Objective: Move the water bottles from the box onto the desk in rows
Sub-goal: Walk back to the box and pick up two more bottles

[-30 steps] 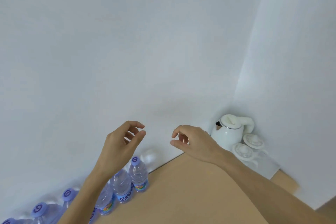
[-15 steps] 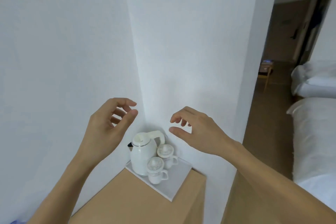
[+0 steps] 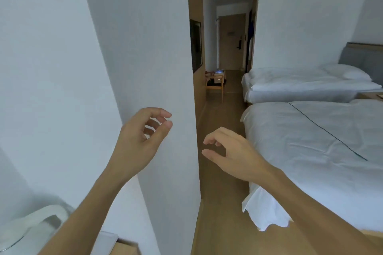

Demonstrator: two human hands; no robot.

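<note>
We hold our left hand (image 3: 143, 141) and right hand (image 3: 232, 155) apart, fingers loosely curled, empty, before the white wall corner (image 3: 176, 68) beside the near bed (image 3: 323, 147).

a bare strip of wood floor (image 3: 222, 114) runs open toward 12 o'clock, hemmed by the white wall corner (image 3: 165, 68) at 10 and the near bed (image 3: 321, 141) at 2.

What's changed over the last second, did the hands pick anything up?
No. The view swung right: the row of bottles and the desk left the frame, the kettle slid to the lower left corner, and two beds and a hallway came into view. The left hand and right hand stayed raised, loosely curled and empty.
</note>
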